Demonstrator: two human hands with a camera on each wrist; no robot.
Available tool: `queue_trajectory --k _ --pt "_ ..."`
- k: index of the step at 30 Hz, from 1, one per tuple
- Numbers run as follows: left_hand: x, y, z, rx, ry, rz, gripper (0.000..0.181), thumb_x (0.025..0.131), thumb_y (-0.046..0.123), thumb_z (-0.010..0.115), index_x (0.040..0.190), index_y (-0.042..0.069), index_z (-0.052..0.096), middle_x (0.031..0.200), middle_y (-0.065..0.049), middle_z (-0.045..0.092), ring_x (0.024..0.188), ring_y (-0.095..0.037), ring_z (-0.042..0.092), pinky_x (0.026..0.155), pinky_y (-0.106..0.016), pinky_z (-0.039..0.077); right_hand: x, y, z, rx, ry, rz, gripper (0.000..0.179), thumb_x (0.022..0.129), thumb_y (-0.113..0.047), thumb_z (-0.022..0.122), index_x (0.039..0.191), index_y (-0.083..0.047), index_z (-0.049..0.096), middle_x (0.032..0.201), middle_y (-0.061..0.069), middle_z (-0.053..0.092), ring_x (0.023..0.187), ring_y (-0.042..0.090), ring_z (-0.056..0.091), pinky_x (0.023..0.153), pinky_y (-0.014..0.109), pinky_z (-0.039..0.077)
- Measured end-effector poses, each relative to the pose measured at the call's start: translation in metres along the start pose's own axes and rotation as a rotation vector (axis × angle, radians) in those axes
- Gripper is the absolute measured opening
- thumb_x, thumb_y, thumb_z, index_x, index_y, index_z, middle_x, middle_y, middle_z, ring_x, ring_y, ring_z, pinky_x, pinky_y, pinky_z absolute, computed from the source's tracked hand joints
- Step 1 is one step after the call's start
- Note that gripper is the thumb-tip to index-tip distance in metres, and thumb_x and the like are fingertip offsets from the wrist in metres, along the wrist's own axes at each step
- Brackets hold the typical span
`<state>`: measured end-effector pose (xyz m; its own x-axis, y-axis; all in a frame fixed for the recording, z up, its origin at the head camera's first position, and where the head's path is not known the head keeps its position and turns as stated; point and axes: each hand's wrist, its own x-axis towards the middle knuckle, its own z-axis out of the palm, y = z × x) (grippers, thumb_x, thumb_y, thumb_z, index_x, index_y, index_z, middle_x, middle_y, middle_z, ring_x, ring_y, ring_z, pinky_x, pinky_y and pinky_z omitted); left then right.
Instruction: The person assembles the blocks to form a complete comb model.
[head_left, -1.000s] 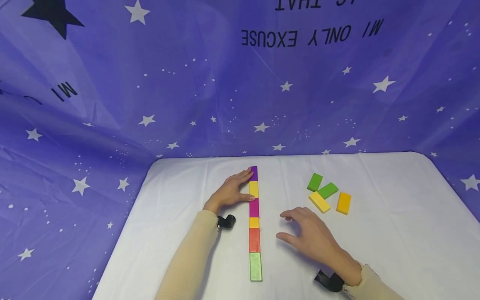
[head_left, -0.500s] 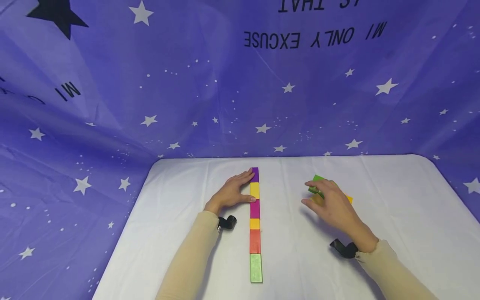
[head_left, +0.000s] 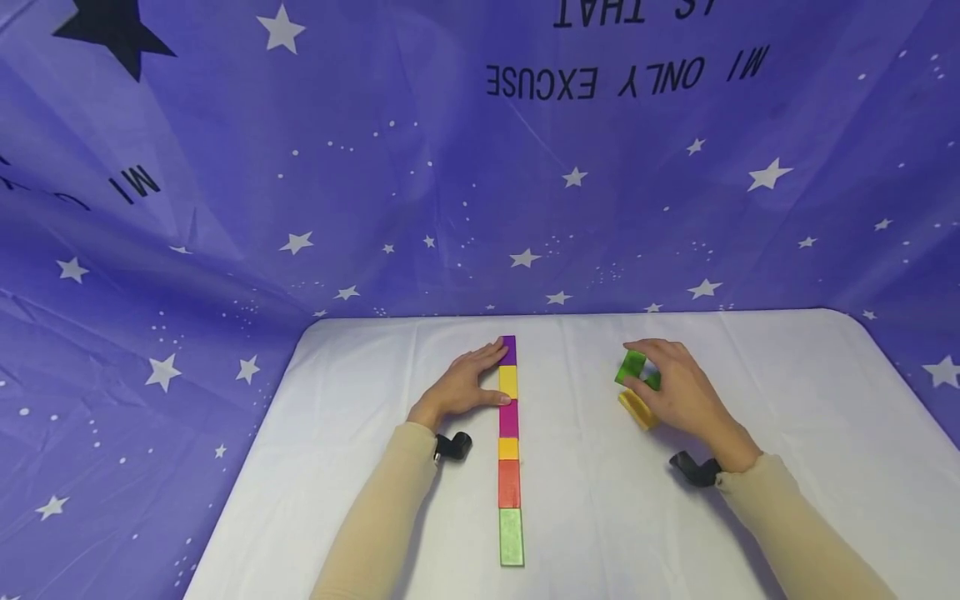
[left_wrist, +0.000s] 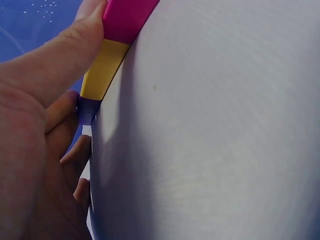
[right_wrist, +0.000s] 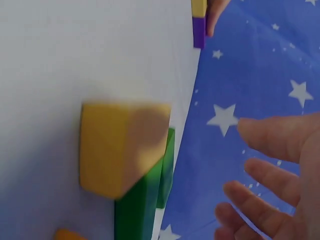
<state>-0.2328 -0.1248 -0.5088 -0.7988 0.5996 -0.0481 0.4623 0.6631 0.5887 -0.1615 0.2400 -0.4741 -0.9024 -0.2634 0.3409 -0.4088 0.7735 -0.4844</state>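
Observation:
A straight line of wooden blocks runs toward me: purple, yellow, magenta, orange-yellow, red and light green. My left hand rests along its far left side, index fingertip at the purple block and thumb at the yellow-magenta joint. Over the loose blocks on the right hovers my right hand, fingers spread. Below it lie a green block, another green block and a yellow block. The right wrist view shows its fingers apart from them.
An orange block shows at the bottom of the right wrist view; the right hand hides it from the head camera. White cloth covers the table. Behind its far edge hangs a purple starry curtain.
My right hand has moved right and away from me, from beside the block line to over the loose green and yellow blocks. The left hand stays at the line.

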Motion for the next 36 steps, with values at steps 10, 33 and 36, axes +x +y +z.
queue_trajectory --k 10,33,36 --pt "0.000 0.001 -0.001 -0.001 -0.003 -0.002 0.092 0.084 0.042 0.080 0.158 0.012 0.034 0.167 0.002 0.020 0.153 -0.021 0.019 0.124 -0.046 0.013 0.014 0.024 -0.004 0.010 -0.170 0.058 0.051 0.090 -0.012 0.073 0.138 0.000 0.057 0.142 0.025 0.052 0.130 0.049 0.041 0.107 0.066 0.033" --pt "0.001 0.000 -0.001 0.007 -0.004 0.002 0.093 0.084 0.042 0.080 0.158 0.012 0.033 0.166 0.001 0.020 0.153 -0.021 0.019 0.124 -0.045 0.013 0.021 0.014 0.023 -0.154 -0.165 0.370 0.073 0.088 -0.046 0.073 0.132 0.009 0.056 0.114 0.031 0.062 0.099 0.044 0.051 0.080 0.056 0.041" --pt "0.001 0.000 -0.001 0.007 -0.005 0.005 0.093 0.084 0.043 0.080 0.158 0.012 0.033 0.167 0.001 0.020 0.153 -0.021 0.019 0.124 -0.045 0.014 0.021 0.013 0.024 -0.167 -0.167 0.393 0.076 0.087 -0.047 0.073 0.134 0.009 0.054 0.114 0.031 0.061 0.099 0.044 0.050 0.078 0.056 0.040"
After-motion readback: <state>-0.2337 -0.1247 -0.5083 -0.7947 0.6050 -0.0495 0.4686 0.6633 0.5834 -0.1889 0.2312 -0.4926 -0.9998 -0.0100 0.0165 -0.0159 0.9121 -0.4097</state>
